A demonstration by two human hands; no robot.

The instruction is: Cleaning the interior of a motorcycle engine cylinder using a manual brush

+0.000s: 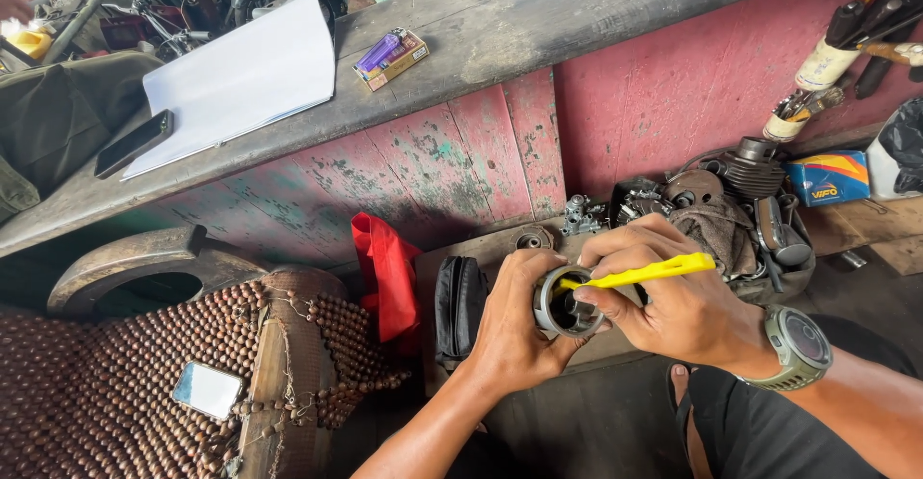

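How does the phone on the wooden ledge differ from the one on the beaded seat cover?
The black phone on the grey wooden ledge has a dark face; the phone on the brown beaded seat cover has a pale, reflective face. The ledge phone lies beside a white sheet of paper; the seat phone lies alone on beads. Both lie flat, untouched by either hand.
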